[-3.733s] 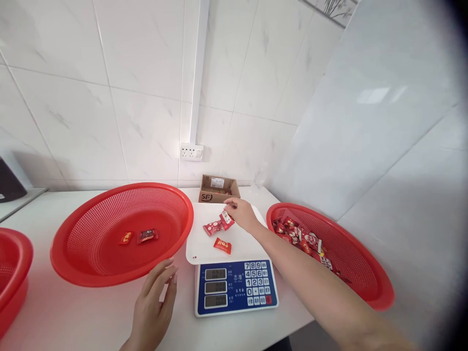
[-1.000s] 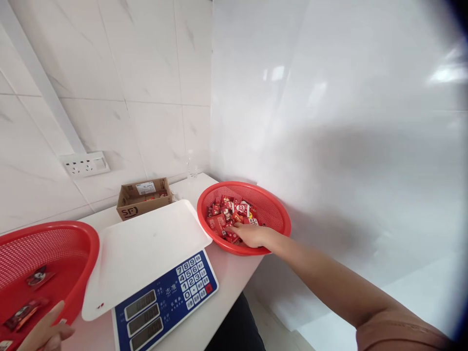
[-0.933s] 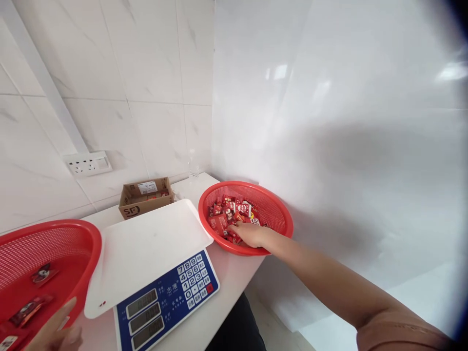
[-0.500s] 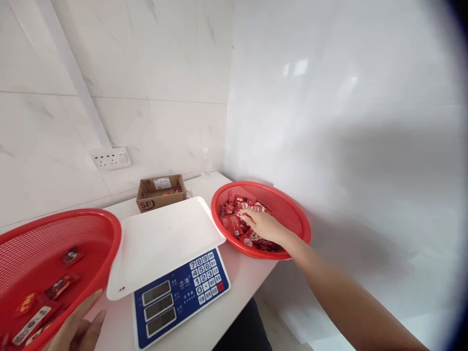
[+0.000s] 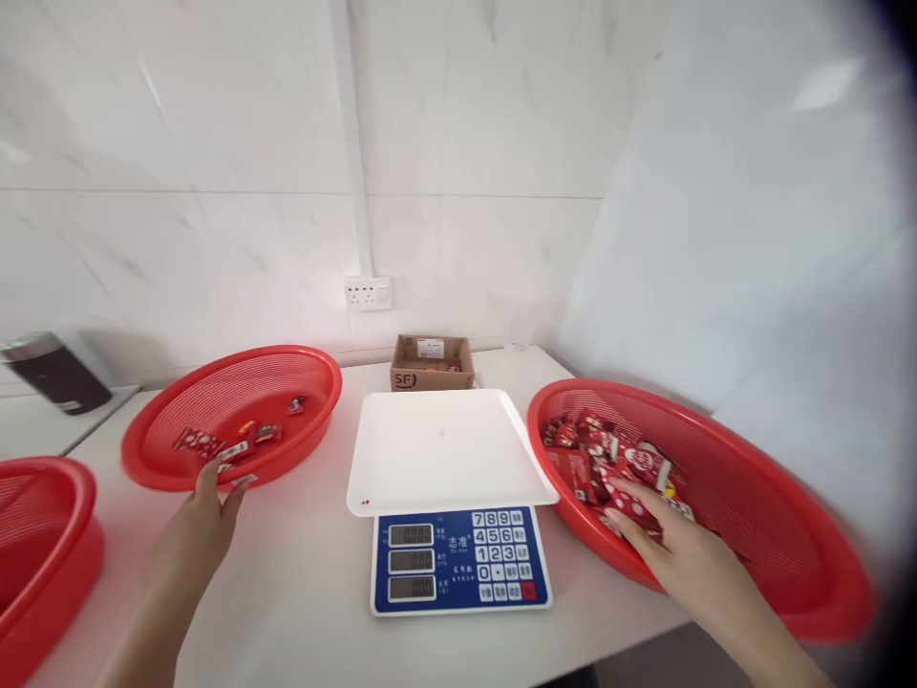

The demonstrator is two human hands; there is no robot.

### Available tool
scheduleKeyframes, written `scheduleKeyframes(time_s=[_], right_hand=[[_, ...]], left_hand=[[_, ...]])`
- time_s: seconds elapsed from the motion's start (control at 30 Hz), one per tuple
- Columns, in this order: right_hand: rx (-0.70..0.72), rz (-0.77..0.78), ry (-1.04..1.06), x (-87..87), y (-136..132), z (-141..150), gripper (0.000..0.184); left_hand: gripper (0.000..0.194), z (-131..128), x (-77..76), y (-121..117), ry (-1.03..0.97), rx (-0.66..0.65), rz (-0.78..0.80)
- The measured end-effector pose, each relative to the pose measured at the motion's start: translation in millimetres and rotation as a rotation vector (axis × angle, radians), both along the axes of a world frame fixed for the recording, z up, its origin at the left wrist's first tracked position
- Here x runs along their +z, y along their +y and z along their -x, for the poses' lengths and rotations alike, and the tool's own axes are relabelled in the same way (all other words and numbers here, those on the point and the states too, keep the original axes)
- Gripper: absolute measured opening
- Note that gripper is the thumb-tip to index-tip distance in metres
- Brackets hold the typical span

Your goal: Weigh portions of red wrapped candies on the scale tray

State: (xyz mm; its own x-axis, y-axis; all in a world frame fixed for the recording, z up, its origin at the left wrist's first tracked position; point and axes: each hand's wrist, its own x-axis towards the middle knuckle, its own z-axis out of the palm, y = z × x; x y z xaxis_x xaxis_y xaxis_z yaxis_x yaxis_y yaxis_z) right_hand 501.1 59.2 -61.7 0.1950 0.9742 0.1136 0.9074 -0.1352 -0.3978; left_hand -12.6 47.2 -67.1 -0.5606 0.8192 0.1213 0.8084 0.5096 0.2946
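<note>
My right hand (image 5: 680, 545) is over the near side of the right red basket (image 5: 774, 526). Its thumb and fingers close on a red packet with white dots (image 5: 631, 499). Other red wrapped packets (image 5: 573, 470) lie heaped beneath it in the basket. My left hand (image 5: 204, 521) is at the front rim of another red basket (image 5: 305, 454), thumb and forefinger apart and nothing seen between them. A few small wrapped packets (image 5: 268, 433) lie inside that basket. Between the hands stands a scale with a bare white pan (image 5: 440, 449) and a blue keypad panel (image 5: 462, 564).
An open cardboard box (image 5: 432, 380) with some red packets stands behind the scale. A third red basket (image 5: 53, 535) is at the left edge. A dark cylinder with a silver top (image 5: 57, 373) lies tilted at far left. Walls close off the back and right.
The view has swung left, bringing the third basket and dark cylinder into sight. My right hand has drawn toward the basket's near side and now holds a dotted packet.
</note>
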Motion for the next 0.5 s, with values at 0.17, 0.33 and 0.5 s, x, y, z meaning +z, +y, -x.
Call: scheduleKeyframes(time_s=[0.17,0.33,0.5], right_hand=[[0.057,-0.092,0.012,-7.1,4.8,-4.6,0.050],[0.061,-0.068,0.023,-8.4,5.6,-3.2,0.051],[0.022,-0.225,0.140,6.5,-13.4,12.0,0.041]], left_hand=[[0.069,-4.6,14.1,-4.4,0.027,0.030,-0.035],[0.037,-79.8,-5.3,-27.4,-0.071,-0.364,-0.385],[0.028,-167.6,-16.1,-49.9,-0.271,-0.921,-0.457]])
